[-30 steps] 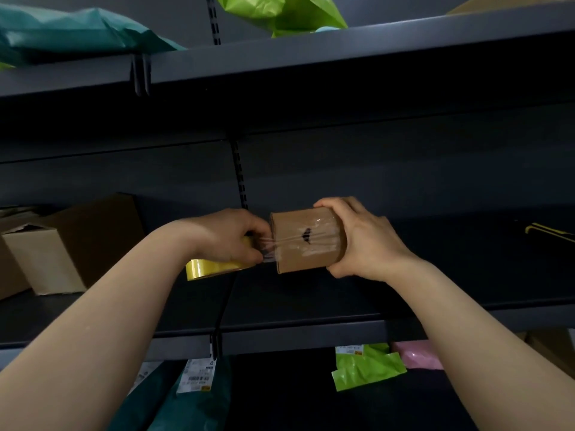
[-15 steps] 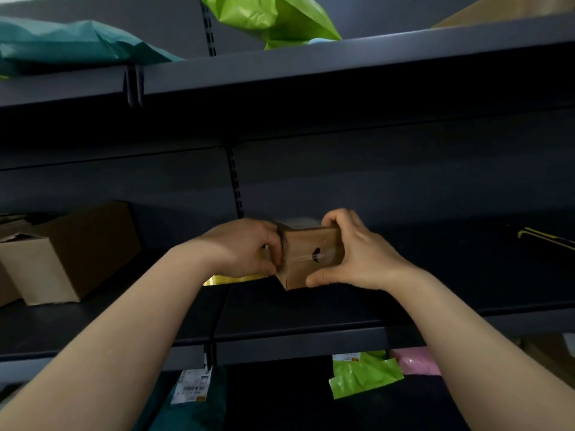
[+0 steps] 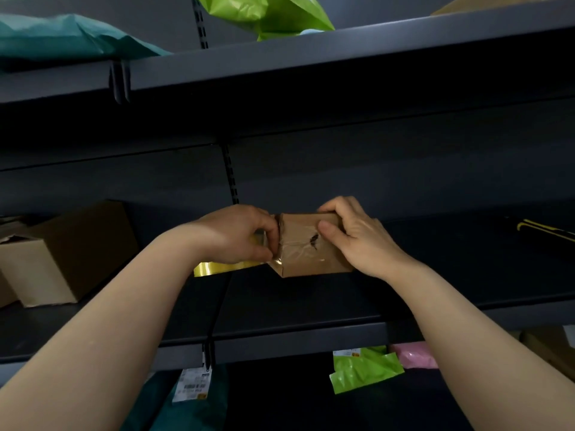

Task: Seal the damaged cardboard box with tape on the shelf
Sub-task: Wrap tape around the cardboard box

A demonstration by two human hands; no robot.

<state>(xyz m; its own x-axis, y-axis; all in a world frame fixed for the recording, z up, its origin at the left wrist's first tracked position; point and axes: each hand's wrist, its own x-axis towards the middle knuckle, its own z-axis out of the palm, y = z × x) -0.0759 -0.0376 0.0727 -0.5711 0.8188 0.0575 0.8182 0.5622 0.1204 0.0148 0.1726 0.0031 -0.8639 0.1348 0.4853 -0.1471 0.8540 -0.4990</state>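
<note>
Small box [image 3: 311, 253] gripped by right hand [image 3: 357, 241]; clear tape [image 3: 294, 255] pinched at its left edge by left hand [image 3: 239, 234].

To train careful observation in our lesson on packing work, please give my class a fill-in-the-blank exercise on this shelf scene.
1. The right hand grips a small cardboard ____.
2. The roll of tape showing under the left hand is ____ in colour.
3. The bright ____ bag lies on the top shelf, above both hands.
Missing words: box; yellow; green.
</note>
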